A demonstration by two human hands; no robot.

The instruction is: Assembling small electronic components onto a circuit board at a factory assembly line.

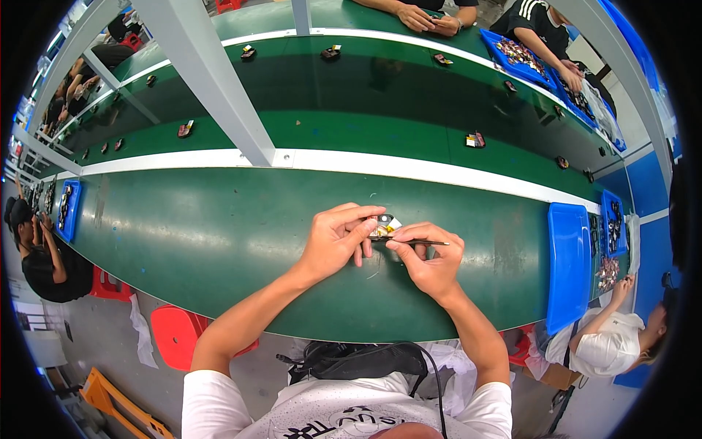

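Over the green tabletop (219, 241), my left hand (335, 238) has its fingers closed round a small black electronic part (383, 219) with a white and yellow tag on it. My right hand (431, 257) pinches a thin dark tool (428, 242) that looks like tweezers. The tool lies nearly level, its tip end at the part and its back end sticking out past my right fingers. My fingers hide much of the part and the tool's tip.
Beyond a white rail (409, 168) runs a green conveyor belt (351, 132) carrying several small parts. A grey post (212, 80) rises at its edge. To the right stands a blue tray (569, 263). Co-workers sit across, left and right. A red stool (175, 336) is below left.
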